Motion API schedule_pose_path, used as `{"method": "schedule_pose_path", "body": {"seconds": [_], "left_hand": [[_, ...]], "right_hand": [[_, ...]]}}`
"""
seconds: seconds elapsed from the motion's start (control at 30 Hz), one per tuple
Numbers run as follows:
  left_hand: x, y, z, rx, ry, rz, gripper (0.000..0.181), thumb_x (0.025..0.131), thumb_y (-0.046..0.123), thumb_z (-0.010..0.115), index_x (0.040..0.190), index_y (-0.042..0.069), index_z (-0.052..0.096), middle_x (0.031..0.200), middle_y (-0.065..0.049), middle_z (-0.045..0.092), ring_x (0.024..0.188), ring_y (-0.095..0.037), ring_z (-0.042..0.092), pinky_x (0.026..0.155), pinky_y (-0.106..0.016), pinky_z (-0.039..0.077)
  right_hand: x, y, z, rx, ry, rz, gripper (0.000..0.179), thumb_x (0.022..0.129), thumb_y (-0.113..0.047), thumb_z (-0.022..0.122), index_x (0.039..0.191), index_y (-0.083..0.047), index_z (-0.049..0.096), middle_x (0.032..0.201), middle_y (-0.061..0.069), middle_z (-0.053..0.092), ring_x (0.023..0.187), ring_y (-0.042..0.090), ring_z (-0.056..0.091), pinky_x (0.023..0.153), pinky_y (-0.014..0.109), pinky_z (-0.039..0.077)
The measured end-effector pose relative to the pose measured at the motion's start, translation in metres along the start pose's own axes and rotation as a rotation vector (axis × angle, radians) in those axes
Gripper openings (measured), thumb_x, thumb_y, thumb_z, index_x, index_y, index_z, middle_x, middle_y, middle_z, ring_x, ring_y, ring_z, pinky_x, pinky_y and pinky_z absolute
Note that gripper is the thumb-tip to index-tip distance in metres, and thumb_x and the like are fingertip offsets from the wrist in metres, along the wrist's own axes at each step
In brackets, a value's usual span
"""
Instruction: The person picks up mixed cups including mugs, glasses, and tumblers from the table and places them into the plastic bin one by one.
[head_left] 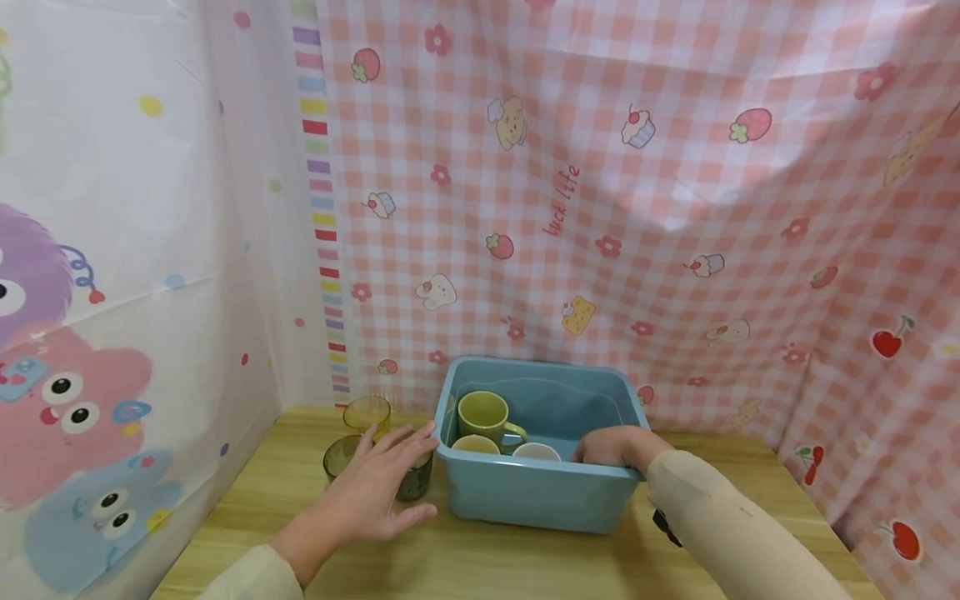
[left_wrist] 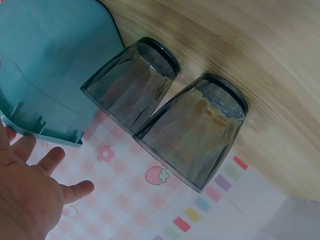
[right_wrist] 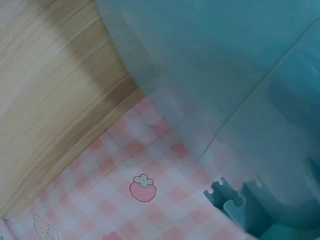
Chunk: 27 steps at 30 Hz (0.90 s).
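Wood-grained counter bearing an open, pale-blue, rectangular tub; hours are read about the tub's centre, head view. Its smooth walls, probably stiff, light plastic, are best lifted by the out-turned rim at three and nine o'clock; the contents would add weight. The left hand, at eight o'clock, shows a wide grip, fingers spread beside the rim, contact uncertain. The right hand dips inside at four; its grip is hidden, so whether it holds anything cannot be told. Inside: at ten, a glossy yellow-green mug, likely ceramic, rigid, breakable, best taken by its loop handle; at eight, a round pale-yellow cup; at six, a round white cup. Outside, towards nine: two smoke-grey faceted tumblers and a clear amber tumbler, apparently slippery and fragile, best held mid-wall.
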<state>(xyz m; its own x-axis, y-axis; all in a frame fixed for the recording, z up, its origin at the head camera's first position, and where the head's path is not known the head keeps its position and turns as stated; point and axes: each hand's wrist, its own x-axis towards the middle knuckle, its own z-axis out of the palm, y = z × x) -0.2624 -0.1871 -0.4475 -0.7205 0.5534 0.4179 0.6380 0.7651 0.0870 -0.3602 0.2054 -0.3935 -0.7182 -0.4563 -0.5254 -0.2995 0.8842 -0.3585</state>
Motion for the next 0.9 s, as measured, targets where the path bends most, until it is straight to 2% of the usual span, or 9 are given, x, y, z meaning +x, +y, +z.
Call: {"method": "schedule_pose_path", "body": {"seconds": [0.27,0.47,0.7,0.9], "left_hand": [[0.0,0.001,-0.003,0.008,0.003,0.011,0.086,0.095,0.069,0.068,0.159,0.015,0.049,0.173,-0.005,0.041,0.147,-0.041,0.053,0.113,-0.085,0.034],[0.0,0.001,-0.003,0.011,0.007,0.009,0.086,0.095,0.07,0.067,0.159,0.015,0.05,0.173,-0.005,0.041,0.147,-0.041,0.053,0.113,-0.085,0.033],[0.0,0.002,-0.004,-0.002,0.006,0.007,0.086,0.094,0.066,0.071,0.159,0.014,0.05,0.172,-0.006,0.042,0.146,-0.042,0.053,0.113,-0.086,0.033],[0.001,0.002,-0.003,-0.005,-0.007,-0.006,0.086,0.094,0.065,0.072,0.16,0.014,0.049,0.173,-0.005,0.04,0.147,-0.042,0.052,0.114,-0.085,0.031]], "right_hand": [[0.0,-0.006,0.002,0.068,0.012,0.013,0.025,0.103,-0.023,0.064,0.123,-0.023,0.079,0.121,-0.002,0.072,0.107,0.017,0.06,0.098,0.038,0.053],[-0.002,-0.009,0.001,0.083,0.033,0.026,0.023,0.105,-0.028,0.063,0.119,-0.023,0.08,0.115,-0.002,0.073,0.103,0.015,0.061,0.095,0.036,0.052],[-0.003,-0.01,0.002,0.121,0.032,0.03,0.024,0.105,-0.032,0.065,0.119,-0.023,0.082,0.11,-0.003,0.073,0.099,0.015,0.062,0.092,0.034,0.053],[-0.002,-0.011,0.001,0.118,0.047,0.036,0.03,0.105,-0.035,0.065,0.128,-0.023,0.08,0.123,-0.003,0.075,0.105,0.014,0.063,0.102,0.039,0.055]]}}
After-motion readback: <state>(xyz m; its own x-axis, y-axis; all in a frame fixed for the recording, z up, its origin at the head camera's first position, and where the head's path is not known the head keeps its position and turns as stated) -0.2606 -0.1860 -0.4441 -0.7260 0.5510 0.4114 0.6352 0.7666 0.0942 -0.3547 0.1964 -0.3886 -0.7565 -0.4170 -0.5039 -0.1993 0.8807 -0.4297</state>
